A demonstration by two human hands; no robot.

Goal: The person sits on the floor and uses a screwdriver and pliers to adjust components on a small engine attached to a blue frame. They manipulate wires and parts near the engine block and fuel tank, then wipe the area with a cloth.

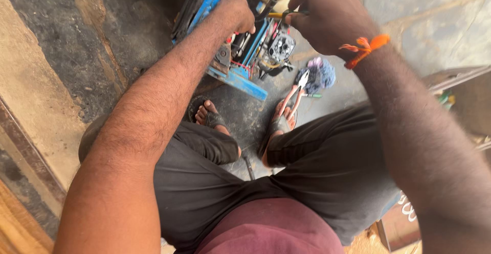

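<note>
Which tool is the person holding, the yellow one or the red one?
The yellow-handled tool. The right hand grips it against the blue machine. The red-handled pliers lie untouched on the floor beside a foot.

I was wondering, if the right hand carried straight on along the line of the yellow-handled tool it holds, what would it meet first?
Most likely the black metal lever on the blue-framed machine, where the left hand rests. The right hand aims its yellow-handled tool leftward at it. Depth is unclear, so the tip may already touch.

Blue-framed machine [240,54] w/ exposed wiring – yellow-handled tool [279,15] over it.
</note>
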